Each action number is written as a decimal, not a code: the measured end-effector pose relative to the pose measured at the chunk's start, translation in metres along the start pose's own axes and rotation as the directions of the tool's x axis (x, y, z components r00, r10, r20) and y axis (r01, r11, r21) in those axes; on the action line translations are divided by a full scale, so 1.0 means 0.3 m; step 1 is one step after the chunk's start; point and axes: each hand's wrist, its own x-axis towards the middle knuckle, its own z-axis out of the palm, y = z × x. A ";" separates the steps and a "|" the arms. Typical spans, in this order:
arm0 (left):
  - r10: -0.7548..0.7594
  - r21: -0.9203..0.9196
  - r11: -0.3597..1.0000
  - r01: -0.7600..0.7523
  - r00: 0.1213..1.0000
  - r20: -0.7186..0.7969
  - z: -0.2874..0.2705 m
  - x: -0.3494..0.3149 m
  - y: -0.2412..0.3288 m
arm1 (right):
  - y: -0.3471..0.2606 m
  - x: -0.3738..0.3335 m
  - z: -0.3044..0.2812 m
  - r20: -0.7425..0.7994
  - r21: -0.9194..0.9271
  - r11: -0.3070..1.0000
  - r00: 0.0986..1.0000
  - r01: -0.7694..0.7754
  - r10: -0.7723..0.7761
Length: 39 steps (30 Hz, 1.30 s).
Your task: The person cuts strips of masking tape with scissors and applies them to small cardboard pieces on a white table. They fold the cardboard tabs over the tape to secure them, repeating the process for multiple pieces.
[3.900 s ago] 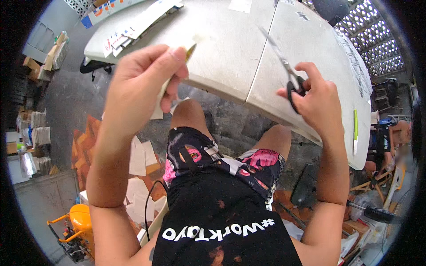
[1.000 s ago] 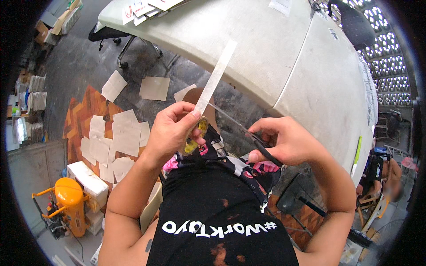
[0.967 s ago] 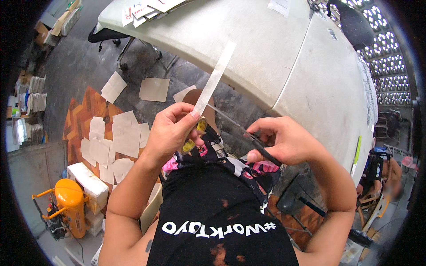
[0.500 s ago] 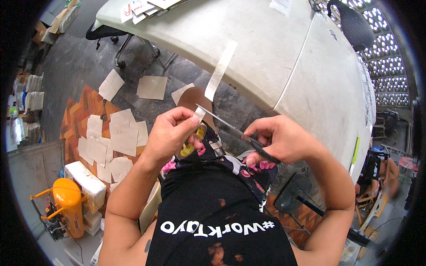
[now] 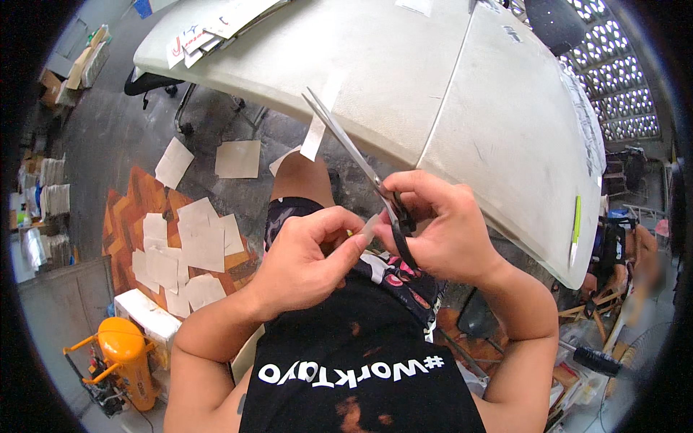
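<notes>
My right hand (image 5: 444, 231) grips a pair of scissors (image 5: 346, 141) by the black handles. Their long metal blades point up and left, over the table edge. Close beside it, my left hand (image 5: 310, 252) pinches a small whitish piece of tape (image 5: 370, 229) between thumb and forefinger. The free end of that piece reaches the fingertips of my right hand; whether they grip it too, I cannot tell. Behind the blades, a longer whitish strip of tape (image 5: 313, 137) hangs down from the table edge, above my knee.
The large off-white table (image 5: 375, 72) fills the far side, with printed sheets (image 5: 224, 25) at its left and a bright green cutter-like tool (image 5: 577, 220) at its right. Several paper sheets (image 5: 202, 234) lie on the floor. An orange tank (image 5: 126, 353) stands at lower left.
My hands have come together. The scissors have swung to point more upward, away from the tape piece, which my left hand has carried right, toward my right fingers.
</notes>
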 end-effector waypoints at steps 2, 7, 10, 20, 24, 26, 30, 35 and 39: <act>-0.014 -0.024 1.000 0.014 1.000 -0.002 0.014 0.023 0.017 | -0.001 0.002 -0.012 -0.039 0.016 1.000 0.999 0.012 -0.011; 0.275 0.058 0.961 -0.270 0.955 -0.110 0.032 0.055 -0.026 | -0.068 0.021 -0.089 -0.154 -0.099 0.986 0.977 0.135 -0.149; 0.640 0.560 0.595 -0.576 0.761 0.103 -0.015 0.084 -0.056 | -0.139 0.044 -0.165 -0.087 -0.103 0.988 0.988 0.117 -0.126; 0.068 0.302 0.953 0.003 0.973 -0.223 0.028 0.086 0.011 | -0.177 0.169 -0.215 0.050 -0.158 0.979 0.991 0.132 -0.126; 0.260 0.077 0.965 -0.251 0.957 -0.130 0.006 0.134 -0.092 | -0.049 0.421 -0.300 -0.039 -0.305 0.931 0.974 0.202 -0.224; 0.246 -0.068 0.964 -0.258 0.958 -0.147 0.020 0.129 -0.083 | -0.025 0.480 -0.304 0.011 -0.258 0.962 0.996 0.085 -0.085; 0.208 0.047 0.978 -0.203 0.944 -0.256 0.023 0.110 -0.046 | 0.003 0.513 -0.269 0.025 -0.426 0.891 0.986 0.159 -0.164; 0.194 0.089 0.980 -0.177 0.950 -0.247 0.033 0.088 -0.023 | 0.019 0.493 -0.230 -0.031 -0.668 0.708 0.943 0.227 -0.331; 0.168 0.058 0.986 -0.159 0.954 -0.247 0.038 0.106 -0.065 | -0.014 0.447 -0.219 -0.242 -0.770 0.631 0.958 -0.093 -0.154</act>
